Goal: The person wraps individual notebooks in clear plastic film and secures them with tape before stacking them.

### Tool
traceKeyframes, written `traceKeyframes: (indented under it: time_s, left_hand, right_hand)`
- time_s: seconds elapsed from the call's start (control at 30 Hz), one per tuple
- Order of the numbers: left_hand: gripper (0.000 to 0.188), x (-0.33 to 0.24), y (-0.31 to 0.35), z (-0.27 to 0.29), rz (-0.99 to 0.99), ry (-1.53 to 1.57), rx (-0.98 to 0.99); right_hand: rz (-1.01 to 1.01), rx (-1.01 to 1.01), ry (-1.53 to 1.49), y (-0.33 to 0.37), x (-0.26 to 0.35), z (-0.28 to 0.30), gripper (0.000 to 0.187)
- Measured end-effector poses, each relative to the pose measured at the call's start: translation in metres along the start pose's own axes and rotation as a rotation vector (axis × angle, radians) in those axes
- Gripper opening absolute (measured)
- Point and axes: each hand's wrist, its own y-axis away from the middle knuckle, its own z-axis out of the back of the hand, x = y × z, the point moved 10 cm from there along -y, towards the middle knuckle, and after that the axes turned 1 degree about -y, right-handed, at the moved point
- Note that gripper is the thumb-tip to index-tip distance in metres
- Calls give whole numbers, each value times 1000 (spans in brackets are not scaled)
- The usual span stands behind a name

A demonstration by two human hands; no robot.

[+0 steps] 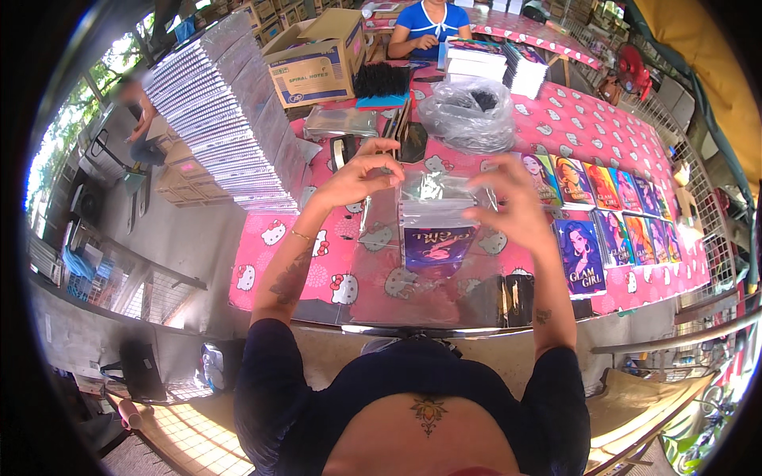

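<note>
A clear plastic bag [432, 188] lies in front of me on the table, its mouth end pointing away from me. Inside it is a small stack of spiral notebooks with a purple cover [436, 247], upside down from where I stand. My left hand [367, 173] is closed at the bag's top left corner, thumb and fingertips pinching the film. On the other side, my right hand [516, 205] is blurred by motion, with thumb and fingers apart around the bag's right edge. More clear film spreads over the cloth near the notebooks.
Colourful notebooks [581, 255] lie in rows at right. A tall notebook stack [218, 111] rises at left beside an open carton [313, 67]. Beyond are a bundle in clear plastic [468, 115], black spiral coils [381, 80] and a person in blue [429, 28]. Pink patterned cloth [344, 287] covers the table.
</note>
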Motion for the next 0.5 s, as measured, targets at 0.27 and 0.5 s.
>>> traceKeyframes:
  time_s: [0.27,0.5]
  left_hand:
    - [4,-7,-45,-80,-199,-293,-13]
    - [61,23,-48,-92,65,-541,-195]
  right_hand:
    - [190,205,19,42,-50,-96,58]
    - [146,203,55,48,-56,-99,43]
